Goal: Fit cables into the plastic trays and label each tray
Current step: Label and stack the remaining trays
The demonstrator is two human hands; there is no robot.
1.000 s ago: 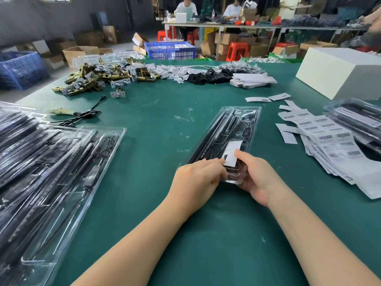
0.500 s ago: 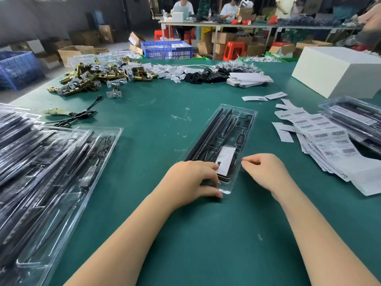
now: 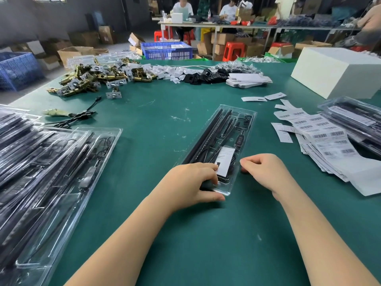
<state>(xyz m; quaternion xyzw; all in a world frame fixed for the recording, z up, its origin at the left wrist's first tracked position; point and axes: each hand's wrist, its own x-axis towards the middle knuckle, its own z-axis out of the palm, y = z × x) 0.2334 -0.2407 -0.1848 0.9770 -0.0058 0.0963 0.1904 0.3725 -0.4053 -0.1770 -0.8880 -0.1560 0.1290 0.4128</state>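
A clear plastic tray [image 3: 226, 124] lies lengthwise on the green table in front of me, with black strips and coiled cables inside. A white label [image 3: 225, 159] sits on its near end. My left hand [image 3: 189, 180] grips that near end, fingers curled over the top and thumb along the front edge. My right hand [image 3: 266, 172] rests on the table just right of the tray. Its fingers are curled with thumb and forefinger together, and it holds nothing that I can see.
A heap of filled trays [image 3: 51, 162] covers the left side. Barcode label sheets [image 3: 329, 141] fan out at right, beside more trays [image 3: 354, 118] and a white box [image 3: 338, 69]. Brass hardware [image 3: 92, 79], a loose cable [image 3: 82, 114] and black parts [image 3: 206, 76] lie farther back.
My right hand let go of the label and drew back to the tray's right side. My left hand slid down from the label to grip the tray's near end.
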